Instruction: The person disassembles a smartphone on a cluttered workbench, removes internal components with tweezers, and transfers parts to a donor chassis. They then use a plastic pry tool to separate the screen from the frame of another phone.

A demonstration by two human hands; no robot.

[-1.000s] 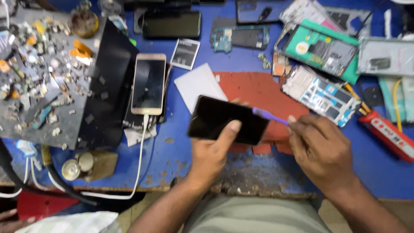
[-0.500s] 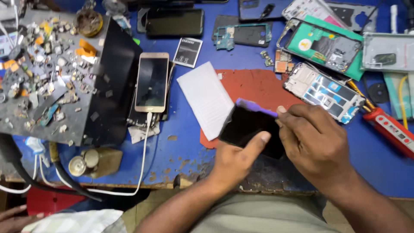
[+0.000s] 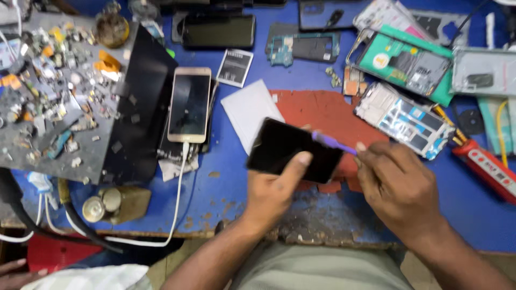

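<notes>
The left hand [image 3: 274, 188] holds a black phone [image 3: 293, 150] up off the blue counter [image 3: 226, 182], near the front edge. The fingers go under the phone and the thumb presses on its dark glass, so the phone stays flat and does not slip. The right hand [image 3: 400, 188] pinches a thin purple stick [image 3: 333, 143] between thumb and fingers. The tip of the stick sits at the top edge of the phone, right where the glass meets the frame. It looks like a good spot for a thin tool to get into the gap.

Under the phone lies a red mat [image 3: 322, 110], torn at its front side. A white sheet [image 3: 250, 110] lies just beside the mat, on its left.

To the left, a gold phone [image 3: 189, 104] rests face up with a white cable [image 3: 177, 198] plugged into its bottom end. The cable runs off toward the front edge. A grey board [image 3: 48, 139] on the far left is full of tiny screws and bits, maybe kept there so they do not get lost.

At the right back corner lie opened phones, one with a green inside [image 3: 403, 62]. A red tool [image 3: 486, 166] lies by the right edge. A small battery [image 3: 235, 67] sits behind the white sheet.
</notes>
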